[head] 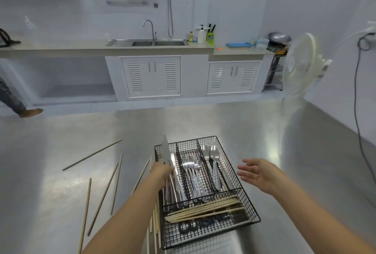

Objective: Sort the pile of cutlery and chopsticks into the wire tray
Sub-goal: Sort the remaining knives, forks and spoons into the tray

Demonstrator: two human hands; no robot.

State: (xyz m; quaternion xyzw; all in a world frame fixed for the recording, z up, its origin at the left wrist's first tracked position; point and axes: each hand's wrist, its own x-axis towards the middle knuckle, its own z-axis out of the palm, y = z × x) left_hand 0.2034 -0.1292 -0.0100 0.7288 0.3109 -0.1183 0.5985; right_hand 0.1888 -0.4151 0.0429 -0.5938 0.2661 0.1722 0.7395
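Note:
A black wire tray (251, 211) sits on the steel table in front of me. Its left slot holds knives (176, 182), the middle slot forks (191, 169), the right slot spoons (212, 157). Chopsticks (205, 210) lie across the front compartment. My left hand (160, 172) is shut on a table knife (165, 150), blade pointing away, over the tray's left slot. My right hand (254, 172) hovers open just right of the tray, palm facing left. Several loose chopsticks (102, 198) lie on the table to the left, and more (155, 227) rest against the tray's left side.
The steel table (295, 152) stretches wide all around. A white fan (303, 66) stands at its far right, with a dark cable (358, 111) hanging down the wall. A counter with a sink (158, 43) runs along the back. A person's leg (18, 103) shows at far left.

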